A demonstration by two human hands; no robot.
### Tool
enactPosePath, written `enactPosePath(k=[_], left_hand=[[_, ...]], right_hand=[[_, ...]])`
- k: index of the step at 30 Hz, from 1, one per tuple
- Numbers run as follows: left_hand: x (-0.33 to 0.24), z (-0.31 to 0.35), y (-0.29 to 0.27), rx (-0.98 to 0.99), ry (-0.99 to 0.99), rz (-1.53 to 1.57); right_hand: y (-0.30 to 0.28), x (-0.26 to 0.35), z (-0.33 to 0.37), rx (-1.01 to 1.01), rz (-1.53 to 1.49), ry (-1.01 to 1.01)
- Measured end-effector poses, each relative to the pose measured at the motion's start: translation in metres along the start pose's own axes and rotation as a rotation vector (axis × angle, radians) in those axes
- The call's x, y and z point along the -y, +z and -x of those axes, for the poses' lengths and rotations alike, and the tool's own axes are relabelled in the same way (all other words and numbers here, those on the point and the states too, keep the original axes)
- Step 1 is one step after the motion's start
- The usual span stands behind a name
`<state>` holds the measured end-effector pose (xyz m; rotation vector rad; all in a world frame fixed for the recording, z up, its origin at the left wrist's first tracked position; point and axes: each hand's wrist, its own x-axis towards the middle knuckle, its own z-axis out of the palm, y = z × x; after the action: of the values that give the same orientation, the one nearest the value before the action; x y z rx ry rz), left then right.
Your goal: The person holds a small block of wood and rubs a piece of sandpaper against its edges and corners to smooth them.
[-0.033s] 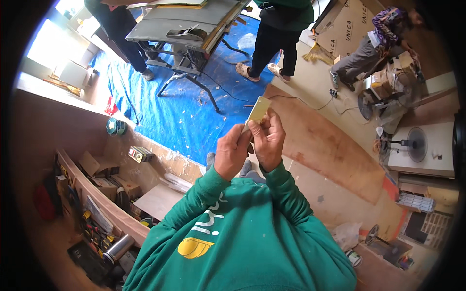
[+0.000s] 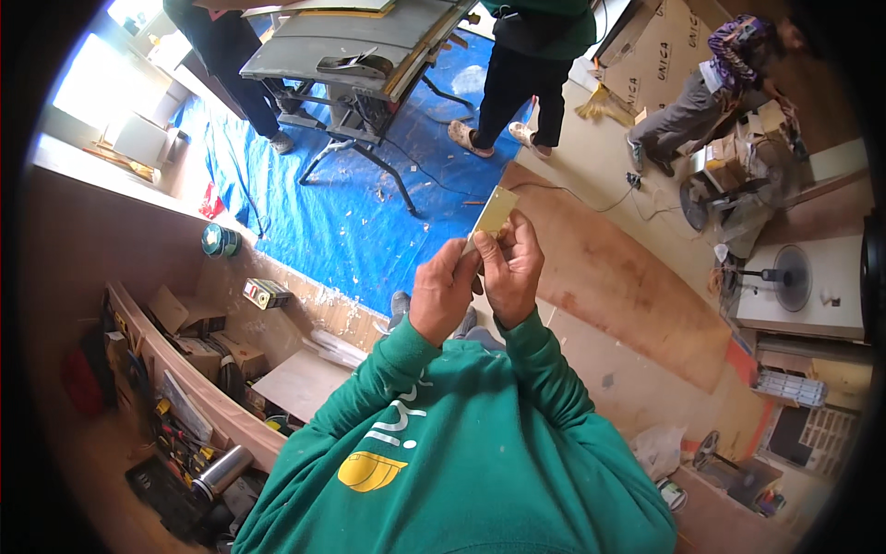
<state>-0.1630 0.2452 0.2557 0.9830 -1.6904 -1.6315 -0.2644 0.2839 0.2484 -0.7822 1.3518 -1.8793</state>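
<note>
Both my hands hold a small, flat, pale-yellow rectangular piece (image 2: 496,209) up in front of my chest. My left hand (image 2: 443,291) is closed around its lower left edge. With the thumb pressed on the face, my right hand (image 2: 513,268) pinches its lower right part. The piece tilts up and away to the right, its upper end free of my fingers. The fingers behind it and its lower end are hidden.
Ahead, a worktable (image 2: 406,46) with a hand plane (image 2: 355,66) stands on a blue tarp (image 2: 351,240), a person at each side. Another person (image 2: 683,102) bends at far right. A long brown board (image 2: 628,286) lies right; a can (image 2: 221,241) and tools (image 2: 180,434) are left.
The piece has turned very slightly in my fingers, its face showing a little more. Otherwise my hands keep the same grip and place.
</note>
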Motion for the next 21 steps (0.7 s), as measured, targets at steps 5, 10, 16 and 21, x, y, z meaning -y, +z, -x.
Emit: enactPosePath(k=[5,10,16,21], left_hand=[[0.004,0.011,0.038,-0.020,0.076,-0.084],[0.014,0.012,0.052,0.019,-0.070,0.120],[0.021,0.020,0.062,-0.037,-0.041,-0.046],[0.032,0.019,0.074,-0.113,0.124,-0.232]], right_hand=[[-0.027,0.002,-0.002,-0.121,0.072,-0.022],[-0.056,0.011,-0.008,0.053,0.235,0.076],[-0.056,0.011,0.013,0.058,0.040,0.000],[-0.061,-0.009,0.007,-0.082,0.118,-0.109]])
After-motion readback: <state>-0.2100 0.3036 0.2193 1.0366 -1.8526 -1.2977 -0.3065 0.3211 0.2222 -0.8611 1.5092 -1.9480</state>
